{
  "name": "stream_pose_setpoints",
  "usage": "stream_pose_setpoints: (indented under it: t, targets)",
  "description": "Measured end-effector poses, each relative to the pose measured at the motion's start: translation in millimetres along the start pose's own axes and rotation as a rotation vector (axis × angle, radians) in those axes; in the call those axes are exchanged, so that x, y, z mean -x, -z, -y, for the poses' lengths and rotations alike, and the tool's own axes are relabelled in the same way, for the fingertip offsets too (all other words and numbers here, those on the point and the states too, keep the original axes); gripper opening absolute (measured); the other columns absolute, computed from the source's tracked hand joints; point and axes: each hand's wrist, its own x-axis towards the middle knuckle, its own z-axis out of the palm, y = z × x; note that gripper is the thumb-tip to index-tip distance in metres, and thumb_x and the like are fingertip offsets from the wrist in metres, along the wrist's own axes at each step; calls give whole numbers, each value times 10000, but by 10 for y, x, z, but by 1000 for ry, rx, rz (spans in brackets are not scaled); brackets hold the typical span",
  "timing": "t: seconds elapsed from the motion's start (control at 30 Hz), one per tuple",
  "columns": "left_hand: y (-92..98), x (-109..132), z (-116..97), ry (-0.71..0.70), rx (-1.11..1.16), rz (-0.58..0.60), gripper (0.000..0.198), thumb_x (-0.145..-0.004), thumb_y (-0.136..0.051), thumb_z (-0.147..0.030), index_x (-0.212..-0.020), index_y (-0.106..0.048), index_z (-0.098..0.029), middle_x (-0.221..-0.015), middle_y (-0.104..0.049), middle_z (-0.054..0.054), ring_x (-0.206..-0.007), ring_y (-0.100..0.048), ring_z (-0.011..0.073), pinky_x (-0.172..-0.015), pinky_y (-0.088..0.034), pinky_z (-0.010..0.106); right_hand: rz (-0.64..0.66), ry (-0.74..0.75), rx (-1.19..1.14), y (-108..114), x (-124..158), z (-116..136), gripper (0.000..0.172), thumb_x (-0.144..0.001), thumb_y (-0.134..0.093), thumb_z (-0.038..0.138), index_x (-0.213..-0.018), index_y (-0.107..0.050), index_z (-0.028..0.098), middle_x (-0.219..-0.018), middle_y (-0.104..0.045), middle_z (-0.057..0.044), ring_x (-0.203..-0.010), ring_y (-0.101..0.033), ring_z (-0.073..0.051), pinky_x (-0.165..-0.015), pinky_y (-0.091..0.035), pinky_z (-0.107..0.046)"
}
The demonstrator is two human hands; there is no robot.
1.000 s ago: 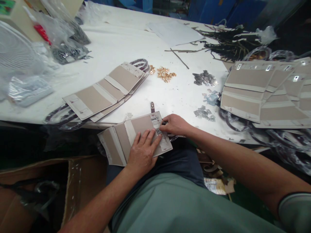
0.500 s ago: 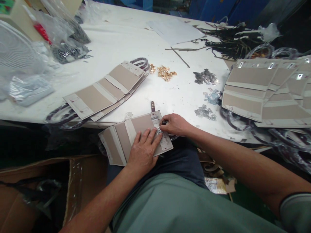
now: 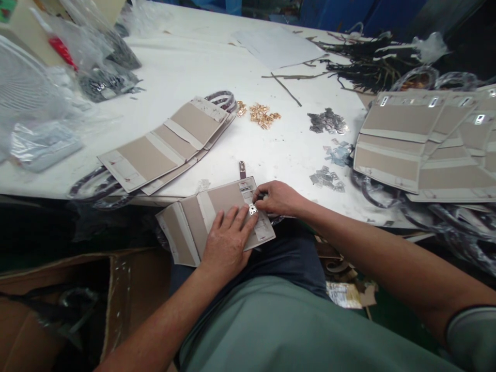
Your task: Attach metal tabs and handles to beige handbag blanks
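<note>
A beige bag panel (image 3: 189, 223) with pale strips lies across my lap, its far edge at the table. My left hand (image 3: 228, 235) rests flat on it, fingers stretched out, the fingertips by a small silver metal plate (image 3: 253, 209). At the panel's right edge my right hand (image 3: 278, 198) is closed in a pinch just above that plate. Whatever its fingertips hold is hidden. Beyond the panel's far edge sticks out a dark tab with a metal clasp (image 3: 242, 168). A wrapped handle shows partly under the panel.
Further beige bag panels (image 3: 155, 150) with wrapped handles lie left, and a larger stack (image 3: 391, 160) right. Gold fittings (image 3: 264, 115), dark metal plates (image 3: 328, 121) and silver plates (image 3: 327, 178) form small piles. Dark strips (image 3: 368, 64) lie at the back. A cardboard box (image 3: 112, 299) stands lower left.
My right fingertips have shifted very slightly, and more of the silver plate shows between my hands. My left hand stays flat on the panel.
</note>
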Motion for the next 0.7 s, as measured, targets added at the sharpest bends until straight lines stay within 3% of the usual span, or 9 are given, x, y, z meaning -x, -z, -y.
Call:
stream_pose_setpoints:
  t: [0.3,0.7]
  targets:
    - [-26,4,27,-11,8,-19,851,-815,-724,-328,-1605,-427,-219,-1691,-381,93,-1540,-360,360,-1290,-255,574,41,2,2,49,-19,10,184,-778,-710,197,-908,-832,243,-785,-757,5,-686,-615,-146,-631,-409,-254]
    - [-33,-41,-53,5,-39,-14,796,-827,-713,-323,-1574,-476,-183,-1668,-415,135,-1508,-389,395,-1270,-280,581,14,48,102,33,-15,-10,187,-799,-713,242,-941,-833,268,-894,-790,-15,-787,-665,-180,-701,-446,-268]
